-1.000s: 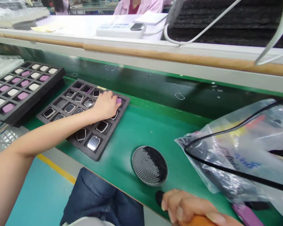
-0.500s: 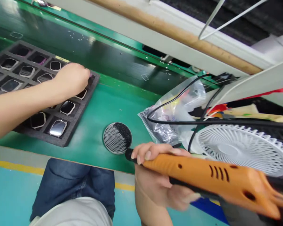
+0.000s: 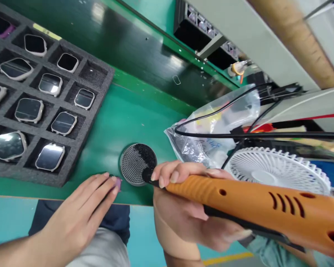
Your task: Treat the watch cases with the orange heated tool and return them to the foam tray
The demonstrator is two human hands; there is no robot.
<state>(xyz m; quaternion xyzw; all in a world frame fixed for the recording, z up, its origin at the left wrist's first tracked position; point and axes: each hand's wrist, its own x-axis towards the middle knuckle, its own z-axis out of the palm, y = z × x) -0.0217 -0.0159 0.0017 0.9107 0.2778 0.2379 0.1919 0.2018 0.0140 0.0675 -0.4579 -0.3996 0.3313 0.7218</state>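
My left hand (image 3: 80,211) is closed by the table's front edge, its fingers around a small purple watch case (image 3: 117,183), mostly hidden by them. In my right hand (image 3: 189,200) is an orange electric screwdriver (image 3: 239,196) with a black lever along its underside, held slantwise with its black tip (image 3: 147,175) over the edge of a round perforated screw plate (image 3: 129,168). Tiny black pieces, apparently screws, cover part of that plate. A dark foam tray (image 3: 61,178) at the left holds several square watch cases in its compartments; the far right corner pocket (image 3: 92,73) shows bare foam.
A clear plastic bag (image 3: 206,142) lies right of the plate, with a black cable (image 3: 256,135) across it. Beyond it are a white fan (image 3: 269,170) and a grey shelf beam (image 3: 263,40). A green ledge (image 3: 156,98) runs behind the table (image 3: 111,122).
My left hand has come from the tray's far right corner to the table's front edge, bringing the purple watch case. The view has shifted; my right hand still holds the screwdriver by the plate.
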